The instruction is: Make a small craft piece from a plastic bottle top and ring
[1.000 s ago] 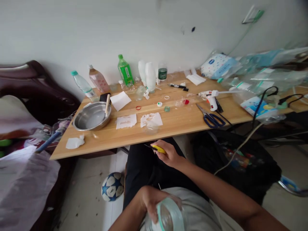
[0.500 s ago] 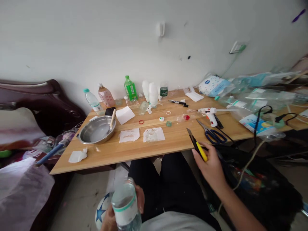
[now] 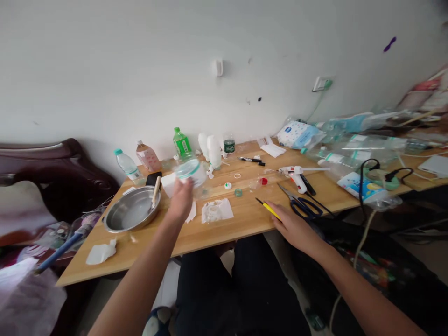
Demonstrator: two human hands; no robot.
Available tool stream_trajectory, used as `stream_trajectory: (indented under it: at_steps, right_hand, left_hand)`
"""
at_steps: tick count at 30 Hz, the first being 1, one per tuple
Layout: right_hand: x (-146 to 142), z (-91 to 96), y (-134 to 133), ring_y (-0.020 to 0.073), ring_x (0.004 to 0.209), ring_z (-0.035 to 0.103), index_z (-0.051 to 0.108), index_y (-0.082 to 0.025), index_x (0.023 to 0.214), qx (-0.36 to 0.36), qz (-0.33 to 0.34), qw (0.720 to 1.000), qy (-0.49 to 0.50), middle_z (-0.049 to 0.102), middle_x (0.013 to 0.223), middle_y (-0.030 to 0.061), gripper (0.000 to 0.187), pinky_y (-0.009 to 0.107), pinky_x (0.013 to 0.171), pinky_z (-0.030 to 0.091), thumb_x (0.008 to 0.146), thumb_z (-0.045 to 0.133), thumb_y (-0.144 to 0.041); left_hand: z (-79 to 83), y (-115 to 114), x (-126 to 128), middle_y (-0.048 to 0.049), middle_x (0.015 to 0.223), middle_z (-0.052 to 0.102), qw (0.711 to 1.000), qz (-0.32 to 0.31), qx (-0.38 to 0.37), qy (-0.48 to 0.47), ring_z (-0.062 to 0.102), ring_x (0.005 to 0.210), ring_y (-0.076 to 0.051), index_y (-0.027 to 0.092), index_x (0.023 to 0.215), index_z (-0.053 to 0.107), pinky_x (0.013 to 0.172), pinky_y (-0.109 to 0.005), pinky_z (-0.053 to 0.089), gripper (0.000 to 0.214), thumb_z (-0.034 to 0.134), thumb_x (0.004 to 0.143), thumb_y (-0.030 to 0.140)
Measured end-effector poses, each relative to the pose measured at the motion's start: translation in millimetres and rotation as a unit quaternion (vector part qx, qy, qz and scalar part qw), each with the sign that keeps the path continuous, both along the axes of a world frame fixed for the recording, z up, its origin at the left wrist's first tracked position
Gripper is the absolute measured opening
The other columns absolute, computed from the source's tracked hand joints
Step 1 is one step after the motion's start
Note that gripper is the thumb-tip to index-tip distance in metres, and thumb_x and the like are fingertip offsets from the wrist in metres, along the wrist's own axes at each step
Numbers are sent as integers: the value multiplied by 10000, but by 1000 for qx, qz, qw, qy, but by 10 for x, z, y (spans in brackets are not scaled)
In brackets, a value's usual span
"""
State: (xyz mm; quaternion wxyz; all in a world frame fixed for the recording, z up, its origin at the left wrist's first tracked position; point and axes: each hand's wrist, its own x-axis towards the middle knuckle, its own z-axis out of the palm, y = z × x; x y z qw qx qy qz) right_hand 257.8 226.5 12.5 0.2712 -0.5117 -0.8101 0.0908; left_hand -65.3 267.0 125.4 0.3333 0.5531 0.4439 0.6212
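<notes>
My left hand is closed around a clear plastic bottle with a teal-edged label, held over the middle-left of the table; motion blurs it. A white paper with residue lies just right of that hand. At the table's front edge, my right hand is closed on a yellow and black utility knife, held low with its tip pointing up and left. Blue-handled scissors lie right of the knife. A hot glue gun rests behind them.
A steel bowl with a wooden-handled brush stands at left. Behind are a green bottle, a pink-labelled bottle and white bottle shapes. A wipes pack and several clear bottles crowd the right, near a black cable.
My left hand has lifted the clear bottle from beside my lap to above the table. My right hand has brought the utility knife down to the table's front edge. The view has shifted slightly.
</notes>
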Motion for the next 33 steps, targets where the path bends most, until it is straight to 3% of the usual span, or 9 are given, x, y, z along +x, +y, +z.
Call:
stream_trajectory:
  at_steps: [4,8,11,15,20,24,26,30,33]
  right_hand:
    - [-94,114,193,299,1026,673,372,-194,1521,-14,-2,996,-91,643,1208,144,665,406,790,564,865,393,-88]
    - [-119,221,350,310,1048,631,365,-164,1513,4,-38,981,-190,622,1162,158,688,392,770,550,838,406,-31]
    - [-113,196,444,298,1039,611,478,-168,1423,18,-48,979,-200,632,1082,135,568,395,818,538,868,452,-50]
    - [-90,69,543,287,977,605,561,-178,1340,39,-11,980,-197,647,1026,109,415,427,850,527,925,562,-175]
    - [89,126,518,280,946,626,602,-256,1309,36,8,988,-150,664,982,82,347,439,843,537,969,561,-315]
    - [172,515,457,288,1004,660,516,-355,1404,34,-26,999,-23,687,1052,76,402,455,854,549,1030,388,-426]
    - [129,771,575,302,1094,648,477,-337,1436,34,-51,998,29,678,1174,89,426,479,914,540,1034,365,-422]
    - [20,1178,1328,306,1175,608,481,-185,1402,29,-135,990,1,630,1243,150,412,477,948,524,1050,290,-283]
    - [6,1290,2129,332,1144,614,555,-98,1291,12,-148,989,-30,607,1249,193,336,510,919,522,1020,441,-260]
  left_hand:
    - [-142,768,421,-116,1189,700,992,-54,-34,110,630,1131,-285,182,1162,621,982,-395,483,613,723,730,604]
    - [-184,1428,765,-164,1131,694,978,-16,-77,192,651,1063,-308,136,1208,556,926,-429,491,607,756,747,477]
    - [-230,1801,965,-149,1128,691,967,-2,-75,243,646,1085,-324,160,1285,501,942,-429,476,702,816,692,365]
    - [-410,2149,1159,-124,1125,698,955,-7,-73,288,644,1108,-342,221,1341,461,947,-438,468,790,843,659,340]
    - [-643,2445,1290,-157,1188,683,953,-21,-83,290,634,1121,-336,198,1307,489,943,-433,459,731,837,681,343]
    - [-721,2582,1317,-173,1214,673,960,-36,-94,260,634,1119,-301,162,1283,493,948,-416,458,672,815,717,325]
    - [-734,2590,1319,-179,1210,676,963,-44,-101,244,644,1103,-292,153,1263,496,937,-412,467,645,808,726,323]
    - [-704,2511,1304,-184,1233,671,965,-60,-116,226,643,1117,-298,174,1246,491,942,-410,468,665,837,690,293]
    - [-605,2460,1279,-231,1263,642,964,-48,-134,226,606,1178,-359,150,1224,501,980,-451,434,692,865,653,297]
